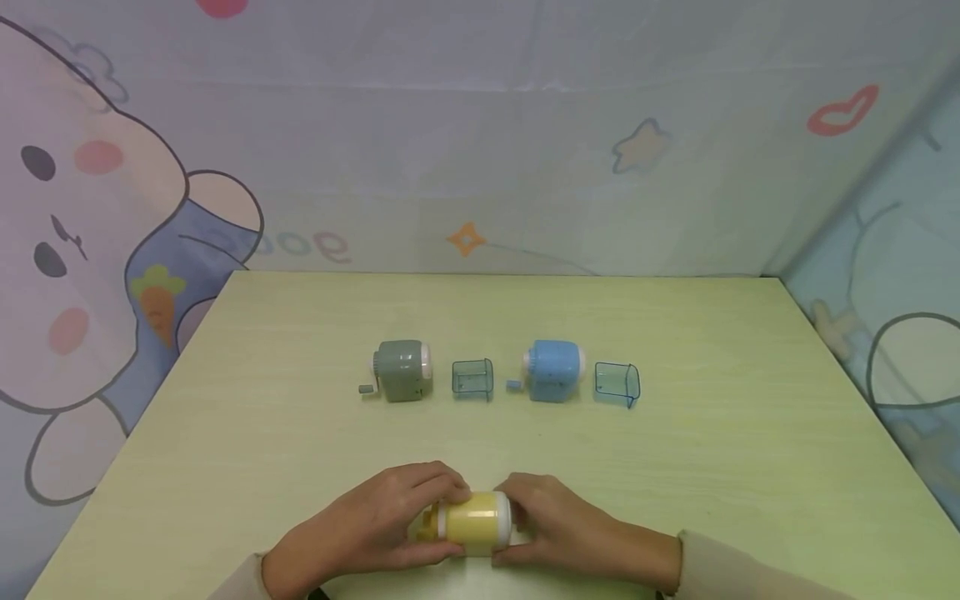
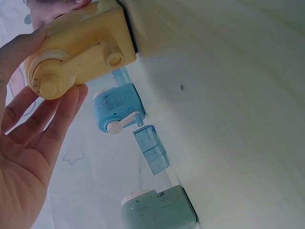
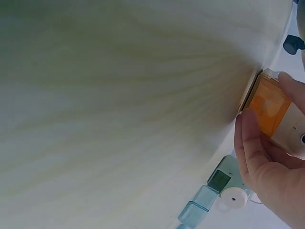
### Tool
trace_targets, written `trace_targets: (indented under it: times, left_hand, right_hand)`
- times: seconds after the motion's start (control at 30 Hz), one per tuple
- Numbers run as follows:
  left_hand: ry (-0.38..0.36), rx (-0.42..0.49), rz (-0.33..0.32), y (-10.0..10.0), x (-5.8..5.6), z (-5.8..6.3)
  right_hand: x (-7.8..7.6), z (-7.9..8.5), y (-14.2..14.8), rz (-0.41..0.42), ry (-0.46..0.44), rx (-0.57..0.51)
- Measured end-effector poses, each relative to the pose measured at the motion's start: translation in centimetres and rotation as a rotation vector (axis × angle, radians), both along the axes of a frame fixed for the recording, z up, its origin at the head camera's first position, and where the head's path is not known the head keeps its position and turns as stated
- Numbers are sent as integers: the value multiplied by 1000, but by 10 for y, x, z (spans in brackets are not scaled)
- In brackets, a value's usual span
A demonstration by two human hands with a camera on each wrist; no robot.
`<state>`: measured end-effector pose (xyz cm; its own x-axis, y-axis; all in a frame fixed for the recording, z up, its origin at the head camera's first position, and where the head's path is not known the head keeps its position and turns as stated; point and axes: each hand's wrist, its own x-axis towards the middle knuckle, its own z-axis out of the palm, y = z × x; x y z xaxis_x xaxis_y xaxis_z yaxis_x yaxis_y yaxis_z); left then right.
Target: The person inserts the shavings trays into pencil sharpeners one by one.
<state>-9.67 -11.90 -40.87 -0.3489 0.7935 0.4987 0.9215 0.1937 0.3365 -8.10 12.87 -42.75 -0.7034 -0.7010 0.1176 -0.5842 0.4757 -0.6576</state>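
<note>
A yellow crank pencil sharpener (image 1: 476, 523) stands at the near edge of the table between both hands. My left hand (image 1: 375, 523) grips it around the crank end, thumb on the near side and fingers on the far side. In the left wrist view, the crank handle (image 2: 86, 57) points at the camera side. My right hand (image 1: 562, 527) holds the white-rimmed end between thumb and fingers. An orange see-through shavings drawer (image 3: 269, 105) sits in that end, with the right fingers (image 3: 252, 138) along it.
Farther back stand a grey-green sharpener (image 1: 402, 372) and a blue sharpener (image 1: 555, 371), cranks to the left. A clear blue-green drawer (image 1: 472, 380) lies right of the first, and another clear drawer (image 1: 617, 383) right of the second. A printed cloth (image 1: 525, 167) hangs behind the table.
</note>
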Motion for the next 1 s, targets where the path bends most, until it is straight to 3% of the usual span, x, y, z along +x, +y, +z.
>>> trace_targets:
  times: [0.4,0.6,0.77,1.0]
  left_hand:
    - [11,-36,23,1,-1,4]
    - [5,-61,50,0,-3,8]
    - [34,-102,143,-6,-11,18]
    - [166,-124,253,-17,-31,30]
  right_hand:
    - [-6,-1,4,25,-21,20]
    - [-17,10,11,1,-55,51]
    - [-31,21,13,-55,-2,39]
    - [-55,24,13,-170,95,30]
